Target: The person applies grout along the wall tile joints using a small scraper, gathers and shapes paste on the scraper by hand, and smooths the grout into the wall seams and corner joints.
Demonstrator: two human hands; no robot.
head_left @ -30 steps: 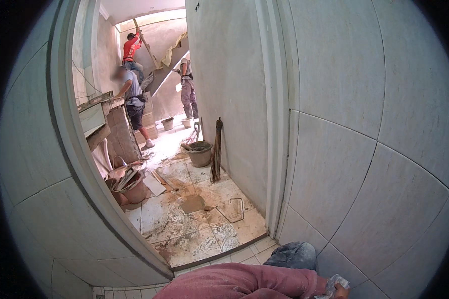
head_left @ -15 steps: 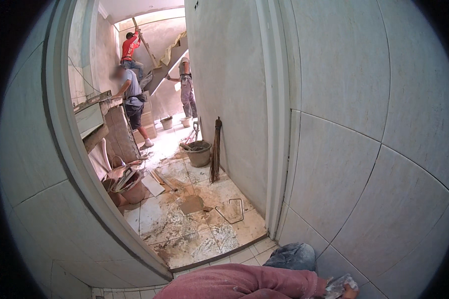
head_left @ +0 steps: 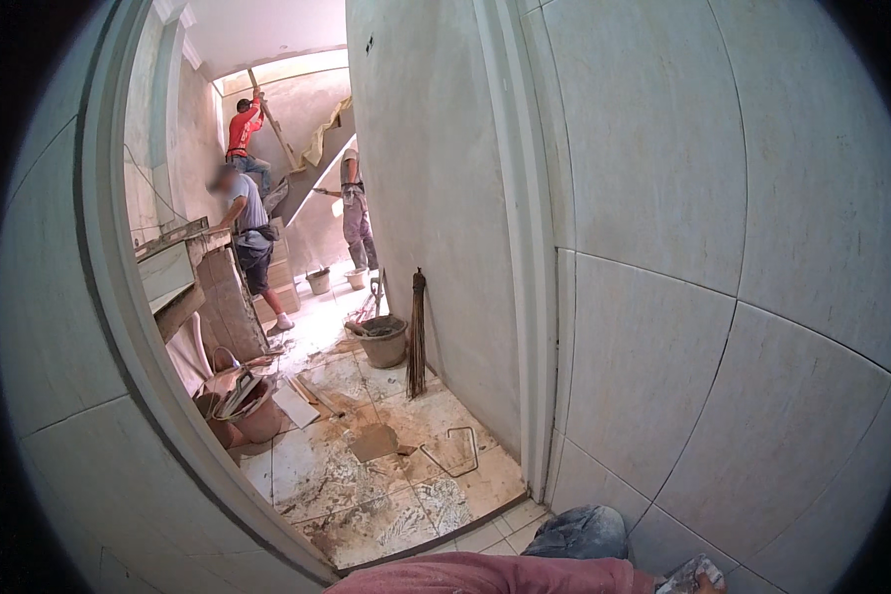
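Low in the picture my left arm, in a dusty pink sleeve, reaches toward the tiled wall on the right. At its end my left hand is closed on crumpled grey-white plastic, close to the foot of that wall. The lower edge cuts off part of the hand, so its fingers show only partly. Beyond the sleeve a dusty blue-jeaned knee rests near the wall corner. My right hand is out of the picture.
Past the door frame lie a bent metal rod, a cardboard piece and dirt on floor tiles. A stick broom leans by a bucket; reddish buckets stand left. Several people work near a staircase.
My view has tilted up and slightly right, so the scene sits lower and further left. My left hand and sleeve show less, still closed on the plastic.
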